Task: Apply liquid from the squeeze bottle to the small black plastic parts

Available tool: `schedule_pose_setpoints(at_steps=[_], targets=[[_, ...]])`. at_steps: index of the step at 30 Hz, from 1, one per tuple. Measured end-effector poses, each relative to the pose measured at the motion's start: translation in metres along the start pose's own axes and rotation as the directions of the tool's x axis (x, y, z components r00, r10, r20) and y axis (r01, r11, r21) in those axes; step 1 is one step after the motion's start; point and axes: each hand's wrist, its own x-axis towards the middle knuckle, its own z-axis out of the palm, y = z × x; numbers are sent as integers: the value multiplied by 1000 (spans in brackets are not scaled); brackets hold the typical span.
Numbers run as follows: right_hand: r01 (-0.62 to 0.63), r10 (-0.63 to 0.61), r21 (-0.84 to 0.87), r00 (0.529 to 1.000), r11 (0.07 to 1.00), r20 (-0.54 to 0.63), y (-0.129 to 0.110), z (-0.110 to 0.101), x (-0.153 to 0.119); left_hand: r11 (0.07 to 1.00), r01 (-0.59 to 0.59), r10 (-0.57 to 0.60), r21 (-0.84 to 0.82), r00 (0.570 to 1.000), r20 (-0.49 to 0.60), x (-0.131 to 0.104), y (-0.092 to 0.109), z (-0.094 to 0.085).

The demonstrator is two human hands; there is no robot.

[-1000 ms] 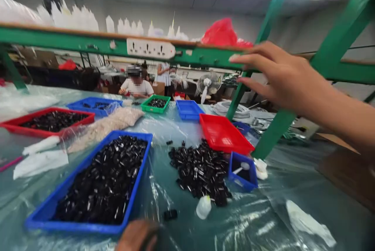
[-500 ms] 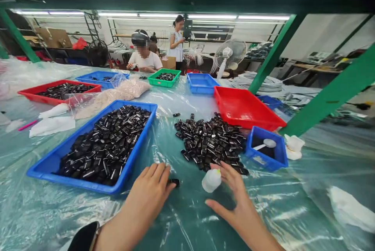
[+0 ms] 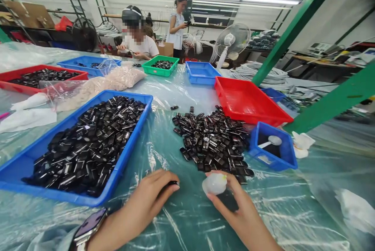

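Between the thumb and fingers of my left hand (image 3: 154, 194) is a small black plastic piece (image 3: 172, 183), mostly hidden by the fingers. My right hand (image 3: 237, 200) grips a small translucent white bottle (image 3: 215, 184) with a yellowish tip; the bottle is tilted onto its side. Just beyond my right hand spreads a loose pile of similar black pieces (image 3: 212, 137) on the plastic-covered table. A long blue tray (image 3: 129, 157) heaped with black pieces stands to the left of my left hand.
At the right are a small blue bin (image 3: 271, 159) holding a white spoon (image 3: 272, 140), and a red tray (image 3: 249, 100). Farther back stand a green tray (image 3: 161, 70) and another blue tray (image 3: 203, 73). A bag of beige bits (image 3: 117, 81) lies left. People work behind the table.
My right hand has closed around the white bottle and tipped it over. My left fingers have picked up the black piece from the table. The view has tilted upward.
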Motion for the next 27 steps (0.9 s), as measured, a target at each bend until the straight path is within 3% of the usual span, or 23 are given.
schedule_pose_setpoints(at_steps=[4,9,12,16,20,27], targets=[[62,-63,-47,998,997,-19,3,-1,3,996,21,-22,-88,1000,-16,-6,17,-3],[138,-143,-106,989,985,-42,6,0,4,990,14,-41,-140,981,-188,-11,31,-13],[173,-183,-140,981,975,-67,8,2,3,984,-30,-29,-173,943,-330,-16,33,-32],[228,-248,-167,962,959,-111,15,5,6,959,-29,-116,-280,866,-486,-21,35,-56],[276,-303,-186,943,943,-136,20,7,9,887,-81,-172,-455,856,-487,-20,41,-55],[304,-343,-248,930,920,-134,16,5,8,653,-200,-136,-731,918,-372,-16,57,-34]])
